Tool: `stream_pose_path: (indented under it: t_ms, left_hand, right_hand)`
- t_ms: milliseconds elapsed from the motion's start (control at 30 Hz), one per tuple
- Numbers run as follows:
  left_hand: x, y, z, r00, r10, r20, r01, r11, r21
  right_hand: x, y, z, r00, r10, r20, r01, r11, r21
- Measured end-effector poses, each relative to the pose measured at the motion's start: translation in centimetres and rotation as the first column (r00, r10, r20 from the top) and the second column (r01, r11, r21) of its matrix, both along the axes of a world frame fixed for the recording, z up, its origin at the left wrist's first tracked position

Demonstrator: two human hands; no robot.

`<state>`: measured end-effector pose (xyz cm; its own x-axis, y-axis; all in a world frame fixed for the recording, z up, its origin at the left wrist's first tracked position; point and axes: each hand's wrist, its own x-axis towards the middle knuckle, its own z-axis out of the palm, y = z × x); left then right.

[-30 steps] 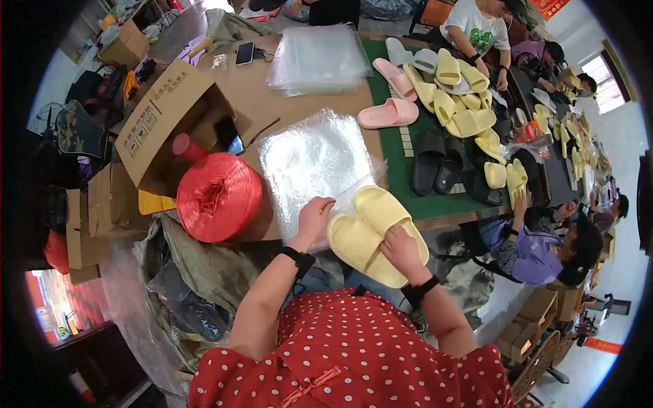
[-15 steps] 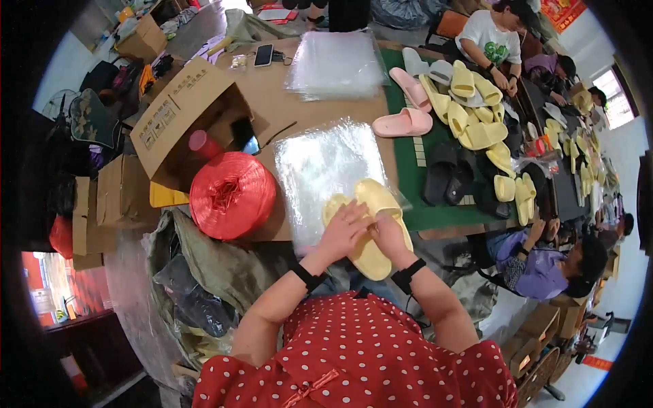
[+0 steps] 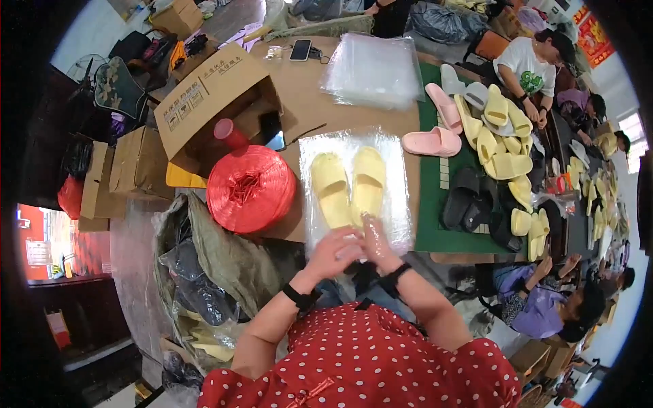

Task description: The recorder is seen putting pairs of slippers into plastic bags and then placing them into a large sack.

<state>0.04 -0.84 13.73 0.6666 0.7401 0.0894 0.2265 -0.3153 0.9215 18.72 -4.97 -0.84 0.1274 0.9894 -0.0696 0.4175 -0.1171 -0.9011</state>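
Note:
A pair of yellow slippers, the left slipper [image 3: 330,194] and the right slipper [image 3: 368,183], lies side by side with toes pointing away from me on a stack of clear plastic bags [image 3: 396,160]. My right hand [image 3: 378,246] is closed at the heel of the right slipper, with shiny plastic film over its fingers. My left hand [image 3: 335,251] is beside it at the near edge of the bags, fingers curled on the plastic. Whether the slippers are fully inside the top bag is hard to tell.
To the left are a roll of red plastic twine [image 3: 250,188] and an open cardboard box [image 3: 218,102]. More clear bags [image 3: 371,71] and a phone [image 3: 300,49] lie farther back. Pink slippers [image 3: 432,141], black slippers [image 3: 462,197] and several yellow ones cover the green mat [image 3: 425,228]. Other people sit at right.
Both slippers now lie flat side by side on the plastic; before, my hands held them tilted and overlapping. My hands have drawn back toward me, to the heels.

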Motion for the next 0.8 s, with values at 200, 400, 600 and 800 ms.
stream_pose_path:
  t_ms: [200, 400, 600, 800]
  left_hand:
    - [-3.3, 2.7, -9.0, 0.672, 0.64, -0.373, -0.666, 0.742, 0.072]
    - [-0.9, 4.6, -11.1, 0.568, 0.504, -0.651, -0.749, 0.645, -0.153]
    - [0.0, 4.1, -13.2, 0.551, 0.553, -0.625, -0.778, 0.612, -0.145]
    - [3.0, 3.3, -10.8, 0.56, 0.717, -0.415, -0.78, 0.625, 0.026]
  right_hand:
    - [4.2, -3.6, 12.5, 0.828, 0.368, -0.423, -0.553, 0.657, -0.512]
    - [8.7, 0.9, 7.0, 0.752, -0.478, -0.455, 0.291, 0.859, -0.421]
    - [4.2, 5.2, 3.5, 0.985, -0.104, -0.136, -0.008, 0.765, -0.644]
    - [4.9, 4.8, 1.4, 0.962, -0.177, -0.21, 0.029, 0.825, -0.565]
